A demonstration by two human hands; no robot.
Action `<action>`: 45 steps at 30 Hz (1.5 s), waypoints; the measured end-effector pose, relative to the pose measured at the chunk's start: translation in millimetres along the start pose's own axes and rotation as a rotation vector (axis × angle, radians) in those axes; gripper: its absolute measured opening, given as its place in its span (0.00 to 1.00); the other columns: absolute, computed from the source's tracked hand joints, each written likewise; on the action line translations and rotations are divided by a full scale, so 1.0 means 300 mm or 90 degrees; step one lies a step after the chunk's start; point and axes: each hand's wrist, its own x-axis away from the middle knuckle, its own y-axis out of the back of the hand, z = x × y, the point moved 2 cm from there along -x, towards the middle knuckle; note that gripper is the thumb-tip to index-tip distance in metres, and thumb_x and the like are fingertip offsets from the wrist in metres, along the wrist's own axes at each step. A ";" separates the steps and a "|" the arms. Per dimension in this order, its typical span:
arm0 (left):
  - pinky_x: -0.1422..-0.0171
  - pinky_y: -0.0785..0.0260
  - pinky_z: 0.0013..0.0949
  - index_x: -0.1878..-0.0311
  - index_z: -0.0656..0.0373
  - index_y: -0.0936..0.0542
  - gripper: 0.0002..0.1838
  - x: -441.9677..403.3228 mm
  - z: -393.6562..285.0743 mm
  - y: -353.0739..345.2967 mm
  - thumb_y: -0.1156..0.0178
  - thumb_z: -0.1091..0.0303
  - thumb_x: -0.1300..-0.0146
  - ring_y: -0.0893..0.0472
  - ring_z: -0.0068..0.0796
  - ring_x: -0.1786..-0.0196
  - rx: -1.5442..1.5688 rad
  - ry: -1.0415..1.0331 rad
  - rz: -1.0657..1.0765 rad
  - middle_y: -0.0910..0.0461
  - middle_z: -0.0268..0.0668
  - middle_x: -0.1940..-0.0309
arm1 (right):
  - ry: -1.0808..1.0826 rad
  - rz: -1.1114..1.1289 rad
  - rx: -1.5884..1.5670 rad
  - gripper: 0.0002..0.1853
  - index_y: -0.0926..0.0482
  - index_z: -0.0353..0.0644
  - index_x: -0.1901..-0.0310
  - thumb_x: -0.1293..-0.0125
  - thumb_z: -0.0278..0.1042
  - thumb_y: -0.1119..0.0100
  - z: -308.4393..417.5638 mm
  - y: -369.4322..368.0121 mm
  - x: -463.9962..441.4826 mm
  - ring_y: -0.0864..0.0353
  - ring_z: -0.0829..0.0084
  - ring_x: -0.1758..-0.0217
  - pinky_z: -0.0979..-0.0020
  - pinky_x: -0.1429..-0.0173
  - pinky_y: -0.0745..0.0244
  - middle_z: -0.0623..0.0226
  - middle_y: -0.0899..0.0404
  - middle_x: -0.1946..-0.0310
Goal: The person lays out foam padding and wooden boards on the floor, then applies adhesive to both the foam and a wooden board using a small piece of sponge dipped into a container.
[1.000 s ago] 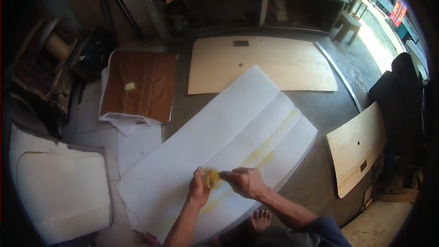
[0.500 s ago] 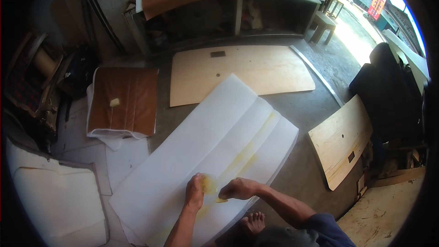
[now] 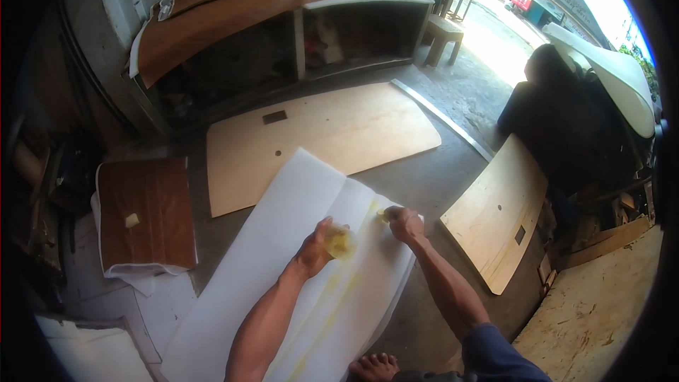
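Observation:
My left hand (image 3: 313,251) is closed around a clear cup (image 3: 341,242) with a yellow, glue-like substance inside. The cup is over a long white foam sheet (image 3: 262,240), which has lengthwise grooves and yellow streaks along its right side. My right hand (image 3: 407,226) is closed on a small yellow spreader (image 3: 382,216), near the sheet's far right edge. Its exact shape is partly hidden by my fingers. I cannot tell whether the spreader touches the sheet.
A wooden panel (image 3: 332,134) with cutouts lies beyond the sheet, a smaller panel (image 3: 495,219) to the right. Folded brown upholstery (image 3: 145,212) is at left. Farther off are a brown-covered cabinet (image 3: 300,46), a stool (image 3: 443,37), a metal strip (image 3: 442,119) and a dark-clothed person (image 3: 559,117).
My right hand has moved with the spreader away from me and rightward, toward the sheet's far edge. The left hand with the cup has shifted slightly farther forward. The view has tilted and shifted.

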 end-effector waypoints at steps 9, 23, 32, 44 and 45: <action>0.64 0.29 0.32 0.44 0.56 0.24 0.38 -0.227 0.076 0.072 0.60 0.29 0.32 0.20 0.26 0.55 -0.002 0.083 0.077 0.19 0.40 0.48 | 0.201 0.128 -0.003 0.14 0.15 0.53 0.54 0.37 0.31 0.47 0.130 -0.147 0.389 0.16 0.55 0.60 0.56 0.58 0.21 0.62 0.17 0.63; 0.71 0.32 0.28 0.46 0.53 0.24 0.37 -0.221 0.103 0.093 0.59 0.28 0.33 0.21 0.25 0.56 0.020 0.052 0.052 0.19 0.40 0.45 | 0.205 0.075 -0.001 0.12 0.15 0.53 0.54 0.35 0.33 0.46 0.135 -0.167 0.296 0.17 0.57 0.55 0.61 0.51 0.21 0.63 0.16 0.61; 0.75 0.36 0.26 0.49 0.51 0.24 0.36 -0.213 0.083 0.106 0.57 0.26 0.35 0.26 0.22 0.72 0.049 0.073 0.077 0.18 0.40 0.47 | 0.112 0.004 0.082 0.12 0.15 0.48 0.57 0.32 0.36 0.50 0.171 -0.136 0.114 0.17 0.53 0.59 0.53 0.57 0.24 0.57 0.18 0.65; 0.70 0.33 0.29 0.50 0.54 0.20 0.33 -0.078 0.063 0.106 0.57 0.32 0.31 0.19 0.22 0.62 -0.027 0.016 0.014 0.16 0.30 0.58 | 0.264 -0.099 -0.120 0.08 0.15 0.47 0.56 0.33 0.33 0.41 0.385 0.084 0.387 0.14 0.57 0.66 0.61 0.64 0.21 0.60 0.14 0.67; 0.66 0.30 0.30 0.53 0.53 0.21 0.28 -0.053 0.059 0.107 0.55 0.37 0.30 0.20 0.22 0.62 -0.065 0.011 0.010 0.18 0.29 0.62 | 0.286 -0.075 -0.071 0.09 0.15 0.49 0.56 0.34 0.30 0.43 0.418 0.103 0.375 0.14 0.58 0.66 0.62 0.65 0.21 0.61 0.14 0.68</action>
